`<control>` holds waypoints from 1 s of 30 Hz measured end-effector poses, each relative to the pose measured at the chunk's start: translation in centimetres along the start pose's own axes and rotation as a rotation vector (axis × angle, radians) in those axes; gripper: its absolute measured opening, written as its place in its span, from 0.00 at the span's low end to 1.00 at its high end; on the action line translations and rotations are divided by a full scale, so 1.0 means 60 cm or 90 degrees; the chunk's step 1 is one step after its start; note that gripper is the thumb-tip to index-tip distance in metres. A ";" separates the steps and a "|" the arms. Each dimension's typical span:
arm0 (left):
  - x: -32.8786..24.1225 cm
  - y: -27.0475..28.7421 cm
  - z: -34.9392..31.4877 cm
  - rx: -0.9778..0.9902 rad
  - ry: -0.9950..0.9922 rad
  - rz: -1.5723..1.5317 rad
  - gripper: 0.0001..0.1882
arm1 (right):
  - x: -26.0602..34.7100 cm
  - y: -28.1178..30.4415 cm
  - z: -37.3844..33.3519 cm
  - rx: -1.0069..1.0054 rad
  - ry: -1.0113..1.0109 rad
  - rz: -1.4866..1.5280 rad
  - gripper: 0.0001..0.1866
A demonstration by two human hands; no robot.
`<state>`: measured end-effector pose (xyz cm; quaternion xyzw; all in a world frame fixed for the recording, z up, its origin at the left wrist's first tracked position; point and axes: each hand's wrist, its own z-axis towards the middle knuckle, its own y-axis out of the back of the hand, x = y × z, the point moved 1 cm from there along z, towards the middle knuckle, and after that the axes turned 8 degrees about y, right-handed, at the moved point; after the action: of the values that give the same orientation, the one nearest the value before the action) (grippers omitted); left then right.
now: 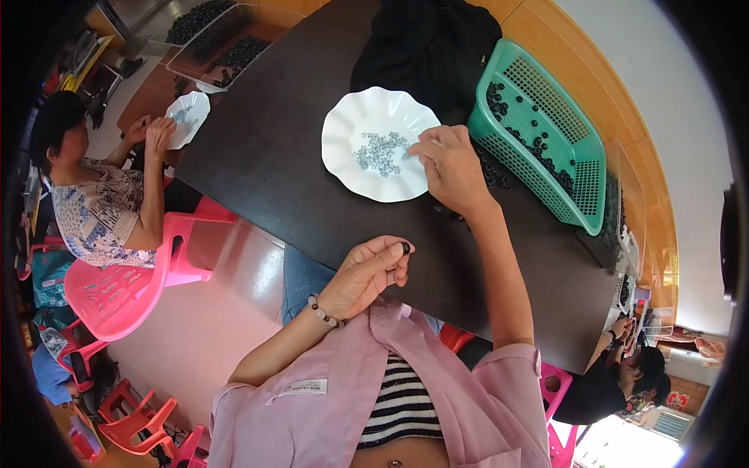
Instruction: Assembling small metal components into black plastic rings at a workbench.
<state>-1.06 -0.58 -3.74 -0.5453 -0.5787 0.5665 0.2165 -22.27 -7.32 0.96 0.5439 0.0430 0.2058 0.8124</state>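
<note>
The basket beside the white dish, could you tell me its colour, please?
Teal green basket, head view.

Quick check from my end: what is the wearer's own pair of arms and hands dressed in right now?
Both forearms are bare. The left hand has a bracelet of round beads, pale and brown, at the wrist. The right hand shows no ring, watch or glove. Short pink sleeves of an open pink shirt end near the elbows, over a black-and-white striped top.
</note>
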 end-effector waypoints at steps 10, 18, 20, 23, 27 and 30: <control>-0.006 -0.001 0.002 0.025 0.020 0.001 0.13 | 0.001 0.009 0.005 -0.021 -0.020 0.095 0.10; -0.004 0.002 0.002 0.030 0.026 0.006 0.13 | 0.002 -0.003 0.019 -0.042 0.017 0.100 0.10; -0.003 0.002 0.001 0.030 0.028 0.006 0.13 | 0.001 -0.008 0.022 -0.039 0.023 0.096 0.10; -0.002 0.004 0.001 0.031 0.028 0.006 0.13 | -0.004 -0.017 0.024 -0.037 0.031 0.087 0.09; -0.001 0.004 -0.001 0.026 0.028 0.011 0.13 | -0.005 -0.025 0.027 -0.037 0.045 0.076 0.08; -0.001 0.003 0.000 0.026 0.033 0.006 0.13 | -0.010 -0.028 0.025 -0.041 0.056 0.073 0.07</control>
<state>-0.96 -0.70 -3.89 -0.5582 -0.5586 0.5649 0.2395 -21.90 -9.41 -0.05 0.5093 0.0407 0.2769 0.8138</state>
